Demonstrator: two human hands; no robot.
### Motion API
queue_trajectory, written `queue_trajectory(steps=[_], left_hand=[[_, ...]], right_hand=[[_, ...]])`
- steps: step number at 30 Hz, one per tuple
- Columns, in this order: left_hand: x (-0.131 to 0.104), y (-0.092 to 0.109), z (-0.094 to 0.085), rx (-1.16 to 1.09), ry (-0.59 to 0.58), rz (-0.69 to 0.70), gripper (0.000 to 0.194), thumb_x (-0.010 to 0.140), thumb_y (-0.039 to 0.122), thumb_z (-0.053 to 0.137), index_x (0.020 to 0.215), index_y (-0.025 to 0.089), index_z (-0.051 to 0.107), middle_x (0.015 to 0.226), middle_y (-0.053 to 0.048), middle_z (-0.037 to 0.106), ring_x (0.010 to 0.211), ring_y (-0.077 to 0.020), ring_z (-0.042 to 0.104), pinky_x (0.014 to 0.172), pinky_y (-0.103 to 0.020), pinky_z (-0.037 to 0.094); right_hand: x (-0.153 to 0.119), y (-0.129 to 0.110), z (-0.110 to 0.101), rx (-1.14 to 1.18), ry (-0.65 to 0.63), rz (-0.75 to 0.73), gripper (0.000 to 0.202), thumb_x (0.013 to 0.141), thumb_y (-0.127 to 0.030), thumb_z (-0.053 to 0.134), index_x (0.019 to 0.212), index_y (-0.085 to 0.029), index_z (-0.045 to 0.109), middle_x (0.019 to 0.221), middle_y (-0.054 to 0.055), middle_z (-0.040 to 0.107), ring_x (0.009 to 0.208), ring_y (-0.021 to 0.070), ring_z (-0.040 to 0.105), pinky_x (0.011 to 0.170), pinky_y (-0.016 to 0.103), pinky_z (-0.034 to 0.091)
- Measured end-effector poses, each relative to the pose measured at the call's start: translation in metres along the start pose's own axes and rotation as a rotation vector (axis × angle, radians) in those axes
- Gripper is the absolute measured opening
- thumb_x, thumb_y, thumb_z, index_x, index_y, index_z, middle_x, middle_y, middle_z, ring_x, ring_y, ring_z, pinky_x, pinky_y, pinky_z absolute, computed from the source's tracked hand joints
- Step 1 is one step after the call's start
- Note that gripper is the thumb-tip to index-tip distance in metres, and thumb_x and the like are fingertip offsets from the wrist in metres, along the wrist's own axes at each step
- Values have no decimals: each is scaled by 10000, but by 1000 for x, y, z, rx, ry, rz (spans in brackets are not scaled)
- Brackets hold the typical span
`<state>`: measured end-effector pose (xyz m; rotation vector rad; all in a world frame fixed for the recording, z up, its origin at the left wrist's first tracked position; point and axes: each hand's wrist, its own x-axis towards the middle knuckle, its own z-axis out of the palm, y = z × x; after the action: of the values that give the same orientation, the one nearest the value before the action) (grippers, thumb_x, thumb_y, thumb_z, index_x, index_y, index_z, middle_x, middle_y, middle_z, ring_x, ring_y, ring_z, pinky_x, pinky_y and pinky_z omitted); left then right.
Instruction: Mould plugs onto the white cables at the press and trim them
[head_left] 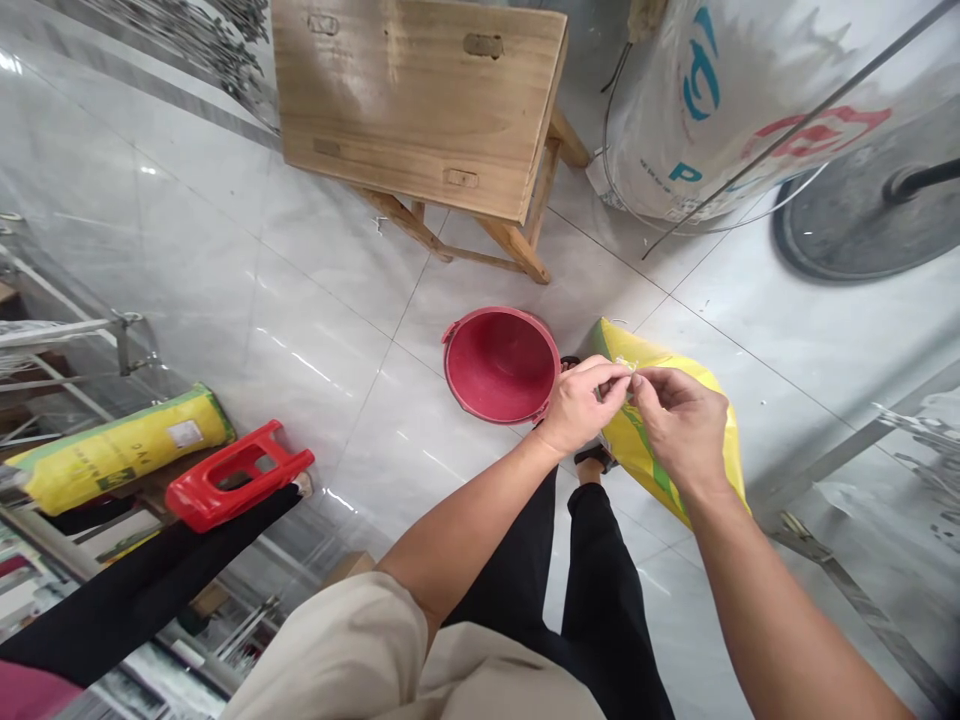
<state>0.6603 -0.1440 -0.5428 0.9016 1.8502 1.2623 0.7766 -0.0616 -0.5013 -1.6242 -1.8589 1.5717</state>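
My left hand [586, 402] and my right hand [679, 412] meet fingertip to fingertip, right of the red bucket [501, 365]. Between them is a small whitish piece [628, 366], too small to make out clearly. Both hands are closed in a pinch on it. Below the hands lies a yellow and green sack [637, 440], partly hidden by my right hand and arm. The bucket stands on the floor with its inside showing dark red, and my left hand is just beside its right rim.
A wooden stool [420, 95] stands beyond the bucket. At upper right are a large white sack [720, 110] and a round black base [862, 220]. To the left are a red plastic stool [225, 490], a yellow roll-shaped sack [135, 445], metal racks and another person's leg [150, 585].
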Motion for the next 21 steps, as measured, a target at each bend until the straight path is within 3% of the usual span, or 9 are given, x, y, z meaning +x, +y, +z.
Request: queue_trajectory(steps=[4,13,21], left_hand=[[0,0,0,34,-10,40,157,992,234,635,1013,179,780,941,-55,744,662,-98,602,666,-247,537],[7,-4,0,-1,-91,-27,153,980,239,660,1039,194,794,964,-40,746,679,-104,610,682,-245,517],[9,-2,0,4,-148,-20,146,966,210,634,959,185,777,895,-35,720,673,-113,599,677,-251,506]], right_hand=[[4,3,-1,76,-17,61,216,883,-404,752,909,-191,770,850,50,767,729,186,697,727,327,589],[15,7,-8,272,-52,174,266,777,-437,854,833,-195,759,782,37,732,670,149,650,662,294,593],[15,23,-16,340,-106,250,274,748,-419,889,852,-197,765,816,38,728,692,130,630,649,263,560]])
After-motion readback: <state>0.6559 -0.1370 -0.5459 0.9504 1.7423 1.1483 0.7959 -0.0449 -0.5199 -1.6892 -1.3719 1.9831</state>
